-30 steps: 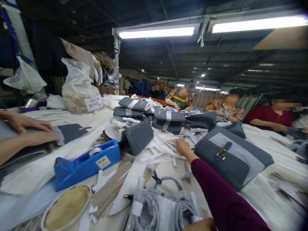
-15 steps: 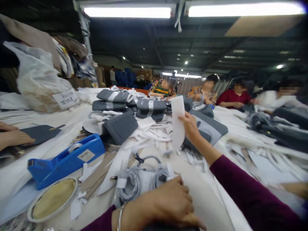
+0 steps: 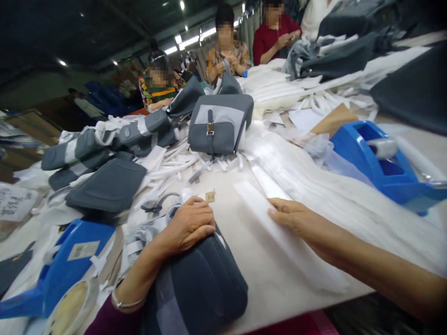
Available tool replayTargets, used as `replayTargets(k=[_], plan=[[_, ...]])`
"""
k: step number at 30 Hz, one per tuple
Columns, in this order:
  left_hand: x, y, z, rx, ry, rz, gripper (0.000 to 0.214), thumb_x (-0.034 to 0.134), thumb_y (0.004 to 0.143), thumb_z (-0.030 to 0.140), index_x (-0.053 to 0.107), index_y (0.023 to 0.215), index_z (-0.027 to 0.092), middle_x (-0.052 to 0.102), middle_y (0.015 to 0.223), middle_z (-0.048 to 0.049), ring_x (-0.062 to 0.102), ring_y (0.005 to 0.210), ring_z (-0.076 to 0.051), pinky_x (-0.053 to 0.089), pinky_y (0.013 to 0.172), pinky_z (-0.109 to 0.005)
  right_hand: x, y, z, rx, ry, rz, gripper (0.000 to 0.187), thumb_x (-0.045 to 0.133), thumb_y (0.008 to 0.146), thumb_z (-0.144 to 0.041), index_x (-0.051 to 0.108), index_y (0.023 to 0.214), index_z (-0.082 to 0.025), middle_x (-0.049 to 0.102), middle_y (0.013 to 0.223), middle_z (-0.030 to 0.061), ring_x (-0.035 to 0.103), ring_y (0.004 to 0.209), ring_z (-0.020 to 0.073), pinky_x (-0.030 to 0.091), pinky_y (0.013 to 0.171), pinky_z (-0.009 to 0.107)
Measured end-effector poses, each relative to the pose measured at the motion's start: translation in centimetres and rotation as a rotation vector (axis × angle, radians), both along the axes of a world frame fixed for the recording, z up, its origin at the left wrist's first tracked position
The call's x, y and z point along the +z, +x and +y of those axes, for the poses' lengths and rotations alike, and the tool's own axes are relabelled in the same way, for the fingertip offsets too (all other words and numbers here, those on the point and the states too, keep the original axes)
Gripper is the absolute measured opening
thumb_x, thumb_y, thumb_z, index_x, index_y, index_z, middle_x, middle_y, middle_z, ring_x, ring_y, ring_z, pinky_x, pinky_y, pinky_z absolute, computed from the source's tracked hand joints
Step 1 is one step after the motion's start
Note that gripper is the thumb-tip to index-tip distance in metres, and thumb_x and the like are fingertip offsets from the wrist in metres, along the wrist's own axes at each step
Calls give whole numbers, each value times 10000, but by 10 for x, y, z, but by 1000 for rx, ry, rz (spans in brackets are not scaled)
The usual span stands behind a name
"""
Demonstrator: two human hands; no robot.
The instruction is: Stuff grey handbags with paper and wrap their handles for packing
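Note:
My left hand is curled over the upper edge of a dark grey-blue handbag at the near edge of the table. A pale wrap lies across part of that bag. My right hand pinches a long white foam sheet between thumb and fingers, tilted just above the tabletop to the right of the bag. The sheet is slightly blurred. Beside my left wrist lie wrapped grey straps, partly covered by my forearm.
Blue tape dispensers stand at left and right. A buckled bag stands ahead, with more dark bags at left. White strips litter the table. A round yellow-filled dish sits near left. Several people work across the table.
The view has swung right and down. My right hand has brought the white sheet from upright over the far bags down to the near right. My left hand now grips the near bag's upper edge.

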State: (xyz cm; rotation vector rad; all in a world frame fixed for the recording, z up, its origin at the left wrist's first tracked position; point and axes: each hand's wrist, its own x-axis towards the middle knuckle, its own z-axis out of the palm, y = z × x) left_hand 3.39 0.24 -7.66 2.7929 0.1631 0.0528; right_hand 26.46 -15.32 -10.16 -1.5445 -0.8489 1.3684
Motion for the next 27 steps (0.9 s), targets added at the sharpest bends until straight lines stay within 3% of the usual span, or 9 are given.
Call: replayTargets(k=[4, 8, 14, 17, 19, 22, 25, 27], plan=[[3, 4, -3, 13, -57, -2, 479, 187, 976, 432, 508, 730, 176, 526, 715, -33, 475, 728, -170, 312, 878, -386, -1, -2, 7, 79, -96, -22, 184, 603, 710, -192, 574, 889, -169, 642, 759, 35, 591, 635, 172, 430, 552, 264], [4, 5, -5, 25, -72, 4, 472, 203, 971, 435, 510, 726, 173, 533, 715, -40, 480, 736, -178, 314, 868, -395, 2, -12, 24, 177, -63, -102, 297, 575, 689, -98, 546, 969, -192, 618, 680, -5, 541, 524, 144, 355, 466, 238], [4, 4, -4, 35, -62, -13, 491, 196, 967, 447, 519, 718, 173, 540, 707, -46, 479, 735, -184, 323, 845, -394, -12, -34, 52, 304, 11, -391, 370, 647, 657, -109, 580, 1008, -203, 646, 795, 23, 588, 670, 171, 416, 584, 265], [5, 2, -4, 39, -68, -25, 500, 196, 967, 452, 525, 716, 173, 547, 709, -50, 483, 738, -187, 323, 836, -394, -19, -35, 60, 298, 25, -592, 444, 626, 705, -137, 537, 1138, -185, 656, 926, 80, 615, 817, 227, 473, 691, 331], [6, 1, -3, 42, -78, -37, 505, 196, 967, 455, 531, 716, 172, 551, 711, -52, 489, 742, -190, 321, 831, -394, -19, -32, 55, 260, 125, -786, 510, 592, 723, -102, 493, 1222, -130, 625, 1076, 153, 587, 987, 281, 477, 813, 406], [7, -2, -3, 52, -100, -55, 497, 214, 966, 457, 538, 720, 170, 559, 720, -55, 499, 753, -197, 316, 834, -400, -15, -33, 30, 271, 482, -933, 541, 504, 711, -2, 510, 1238, -123, 503, 1315, 173, 441, 1230, 299, 395, 994, 467], [10, -4, -2, 60, -122, -75, 492, 225, 963, 459, 538, 718, 169, 563, 725, -57, 502, 757, -201, 310, 847, -408, -24, -44, -5, 388, 772, -692, 548, 431, 710, 15, 564, 1200, -192, 525, 1332, 89, 432, 1261, 222, 374, 1052, 410], [12, -6, -2, 58, -138, -92, 489, 231, 963, 457, 538, 715, 168, 562, 721, -56, 502, 759, -202, 308, 849, -411, -37, -56, -21, 396, 820, -504, 575, 422, 719, -6, 532, 1255, -182, 538, 1327, 90, 437, 1266, 200, 368, 1068, 387]])
